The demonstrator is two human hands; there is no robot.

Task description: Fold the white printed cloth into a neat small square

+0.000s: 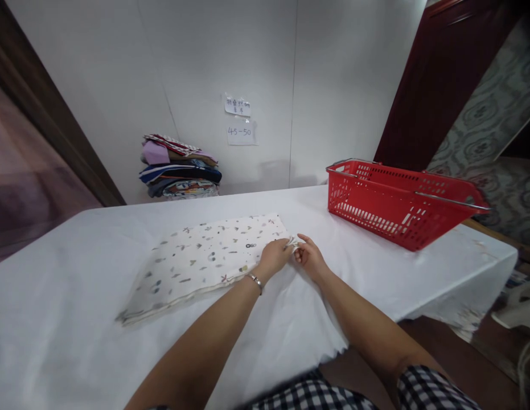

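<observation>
A white cloth [213, 250] printed with small leaves and other little motifs lies folded in a flat rectangle on the table. My left hand [275, 254], a bracelet at its wrist, is closed on the cloth's right near corner. Beside it my right hand [309, 257] pinches the same bunched corner, its fingers curled. Between the two hands the fabric is gathered and slightly raised. The fingertips of my left hand are partly hidden.
A red plastic basket [376, 196] with metal handles stands at the table's right. Several folded textiles form a stack [179, 168] at the back left, near the wall. White sheeting covers the table [94, 245]. Paper signs [241, 132] hang on the wall.
</observation>
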